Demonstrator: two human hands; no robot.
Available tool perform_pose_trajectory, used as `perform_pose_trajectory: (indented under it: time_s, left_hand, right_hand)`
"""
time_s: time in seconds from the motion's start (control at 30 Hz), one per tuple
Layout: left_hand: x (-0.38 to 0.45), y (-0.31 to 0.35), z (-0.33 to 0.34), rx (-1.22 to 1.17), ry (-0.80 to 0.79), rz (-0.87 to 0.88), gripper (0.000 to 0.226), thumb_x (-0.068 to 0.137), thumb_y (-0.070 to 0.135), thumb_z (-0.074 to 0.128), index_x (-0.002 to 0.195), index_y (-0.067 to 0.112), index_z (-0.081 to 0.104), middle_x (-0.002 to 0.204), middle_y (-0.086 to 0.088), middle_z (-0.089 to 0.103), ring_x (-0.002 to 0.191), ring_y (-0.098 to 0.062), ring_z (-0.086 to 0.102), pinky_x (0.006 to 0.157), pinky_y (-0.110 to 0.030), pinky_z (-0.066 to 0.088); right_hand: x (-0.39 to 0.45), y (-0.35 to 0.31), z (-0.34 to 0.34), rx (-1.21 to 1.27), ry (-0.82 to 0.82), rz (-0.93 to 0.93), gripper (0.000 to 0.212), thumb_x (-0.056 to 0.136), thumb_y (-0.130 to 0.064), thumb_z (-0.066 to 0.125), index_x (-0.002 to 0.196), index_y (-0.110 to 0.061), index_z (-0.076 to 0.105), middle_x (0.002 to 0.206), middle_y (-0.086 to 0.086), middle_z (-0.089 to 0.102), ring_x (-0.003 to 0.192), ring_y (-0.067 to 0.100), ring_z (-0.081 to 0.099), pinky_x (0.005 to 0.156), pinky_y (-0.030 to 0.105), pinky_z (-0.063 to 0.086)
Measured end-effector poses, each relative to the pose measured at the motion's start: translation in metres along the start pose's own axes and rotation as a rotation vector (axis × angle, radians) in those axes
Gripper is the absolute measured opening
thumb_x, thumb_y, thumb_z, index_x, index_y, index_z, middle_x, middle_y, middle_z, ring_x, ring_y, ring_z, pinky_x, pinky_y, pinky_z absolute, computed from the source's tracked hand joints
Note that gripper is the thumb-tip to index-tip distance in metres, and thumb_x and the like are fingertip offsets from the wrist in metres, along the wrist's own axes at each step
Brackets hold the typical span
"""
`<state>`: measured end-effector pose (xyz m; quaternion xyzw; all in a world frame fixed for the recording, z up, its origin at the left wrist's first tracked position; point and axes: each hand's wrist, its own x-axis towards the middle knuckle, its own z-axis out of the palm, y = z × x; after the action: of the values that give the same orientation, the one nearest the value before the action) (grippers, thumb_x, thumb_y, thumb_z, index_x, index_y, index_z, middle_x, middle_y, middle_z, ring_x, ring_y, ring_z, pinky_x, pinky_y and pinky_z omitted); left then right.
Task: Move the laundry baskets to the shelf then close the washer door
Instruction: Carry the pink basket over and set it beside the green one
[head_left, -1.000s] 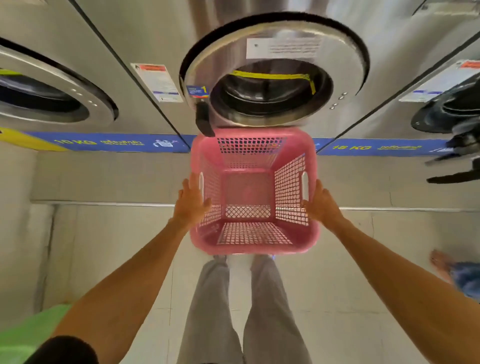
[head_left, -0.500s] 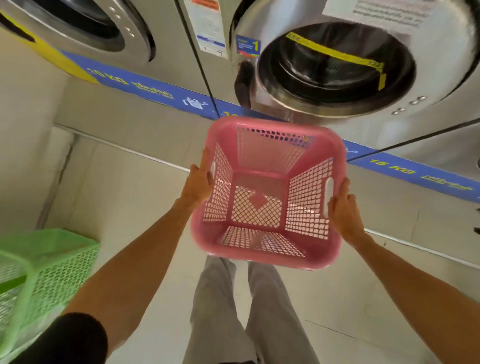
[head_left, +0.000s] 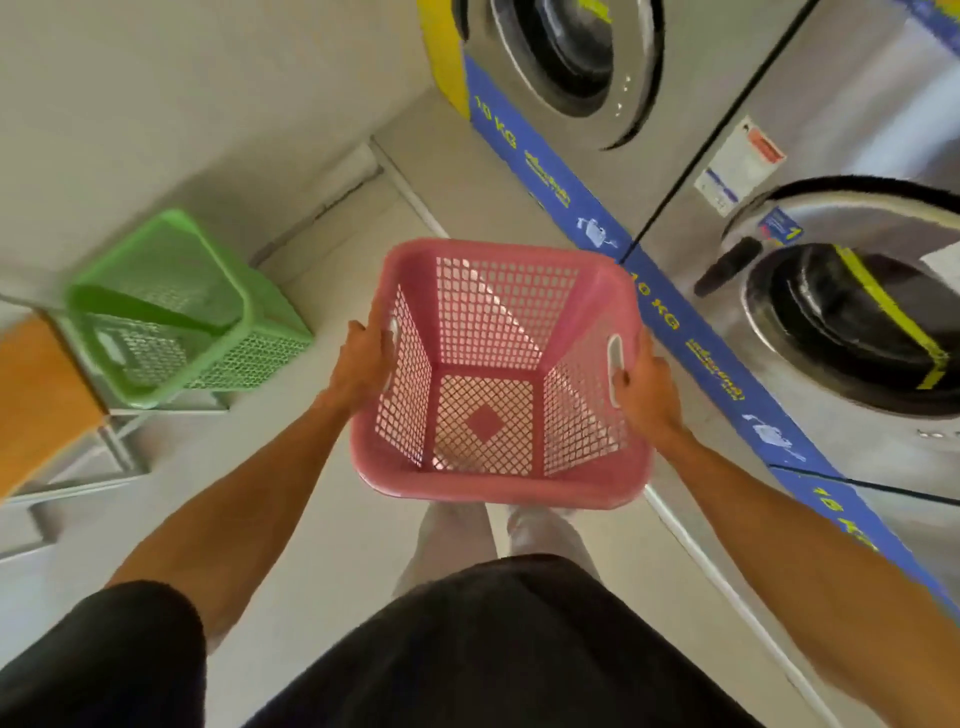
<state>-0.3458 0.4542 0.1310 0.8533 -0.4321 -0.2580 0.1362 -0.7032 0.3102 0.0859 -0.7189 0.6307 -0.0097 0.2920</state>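
- A black shirt and pale trouser legs are seen nearest the camera, with both bare forearms stretched forward over the light floor.
- The pink basket is held clear of the floor in front of the body, its opening turned up and nothing inside its lattice walls.
- The left hand is clasped round the basket's left rim at the handle slot, fingers wrapped over the edge.
- The right hand is clasped round the right rim beside the white-edged handle slot in the same way.
- To the left, well apart from the pink one, a green basket is seen tilted on a metal-framed shelf with an orange board beside it.
- To the right, a steel washer with a round washer door crossed by a yellow strip is seen; whether the door is latched cannot be told.
- A blue band marked in yellow runs along the machine fronts.
- Farther off, a second washer stands against the wall.
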Motion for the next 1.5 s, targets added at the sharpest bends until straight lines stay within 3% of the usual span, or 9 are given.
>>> perform_pose_trajectory:
  time_s: [0.17,0.27,0.37,0.53,0.67,0.77,1.07,1.37,1.5]
  left_hand:
    - [-0.023,-0.064,-0.080,-0.126,0.215,-0.111,0.077,0.097,0.011,0.044,0.155,0.041,0.003,0.070,-0.011,0.052,0.055,-0.022,0.052,0.046,-0.031,0.048]
    - [-0.030,-0.097,-0.125,-0.194,0.307,-0.197,0.081,0.093,0.009,0.047,0.155,0.043,0.008,0.078,-0.009,0.052,0.063,-0.024,0.053,0.051,-0.034,0.046]
    - [-0.036,-0.121,-0.164,-0.212,0.363,-0.257,0.070,0.095,0.008,0.050,0.156,0.021,0.017,0.085,0.002,0.048,0.067,-0.019,0.050,0.054,-0.028,0.045]
    - [-0.016,-0.168,-0.199,-0.175,0.422,-0.345,0.070,0.097,0.027,0.046,0.156,0.030,0.008,0.111,-0.020,0.050,0.083,-0.029,0.057,0.063,-0.041,0.051]
    - [0.014,-0.177,-0.220,-0.137,0.446,-0.387,0.064,0.102,0.026,0.042,0.157,0.026,0.010,0.107,-0.021,0.048,0.076,-0.024,0.047,0.063,-0.037,0.042]
    - [0.045,-0.187,-0.230,-0.135,0.454,-0.388,0.062,0.102,0.024,0.041,0.156,0.030,0.010,0.096,-0.013,0.042,0.068,-0.024,0.047,0.057,-0.040,0.045]
    - [0.184,-0.240,-0.233,-0.099,0.348,-0.596,0.065,0.102,0.033,0.040,0.153,0.036,0.001,0.108,-0.022,0.051,0.056,-0.025,0.047,0.049,-0.039,0.044]
    - [0.301,-0.292,-0.229,-0.216,0.197,-0.677,0.095,0.086,0.009,0.053,0.149,0.046,-0.007,0.109,-0.026,0.053,0.070,-0.038,0.061,0.057,-0.052,0.057]
    - [0.345,-0.321,-0.211,-0.274,0.146,-0.637,0.104,0.080,-0.004,0.052,0.154,0.036,-0.009,0.122,-0.029,0.050,0.101,-0.047,0.055,0.079,-0.061,0.053]
  right_hand:
    - [0.041,-0.136,-0.010,-0.061,-0.012,-0.282,0.056,0.095,-0.033,0.049,0.145,-0.026,0.026,0.102,0.021,0.063,0.082,0.041,0.065,0.056,0.038,0.045]
    - [0.054,-0.215,-0.014,-0.124,-0.038,-0.389,0.064,0.090,-0.020,0.059,0.145,-0.018,0.027,0.103,0.023,0.062,0.086,0.042,0.064,0.058,0.033,0.037]
    - [0.063,-0.287,-0.011,-0.118,0.008,-0.427,0.052,0.091,-0.027,0.061,0.135,-0.013,0.037,0.103,0.021,0.064,0.092,0.041,0.064,0.062,0.035,0.037]
    - [0.087,-0.372,0.001,-0.141,0.032,-0.521,0.046,0.089,-0.024,0.062,0.128,-0.010,0.042,0.101,0.022,0.064,0.088,0.040,0.064,0.060,0.034,0.036]
    - [0.112,-0.413,0.008,-0.130,0.094,-0.577,0.035,0.094,-0.038,0.056,0.116,-0.013,0.046,0.092,0.016,0.066,0.079,0.037,0.065,0.057,0.031,0.036]
    - [0.141,-0.439,0.015,-0.127,0.091,-0.586,0.033,0.091,-0.031,0.061,0.115,-0.012,0.049,0.095,0.011,0.066,0.081,0.033,0.065,0.059,0.030,0.036]
    - [0.271,-0.530,0.077,-0.213,-0.011,-0.606,0.042,0.089,-0.028,0.063,0.122,-0.010,0.046,0.095,0.015,0.066,0.078,0.035,0.066,0.056,0.030,0.038]
    - [0.387,-0.589,0.143,-0.341,-0.215,-0.498,0.037,0.088,-0.029,0.057,0.112,-0.001,0.053,0.105,0.023,0.065,0.091,0.042,0.063,0.066,0.040,0.045]
    - [0.431,-0.595,0.189,-0.382,-0.273,-0.451,0.036,0.086,-0.025,0.059,0.111,0.000,0.055,0.104,0.022,0.065,0.090,0.040,0.064,0.068,0.040,0.048]
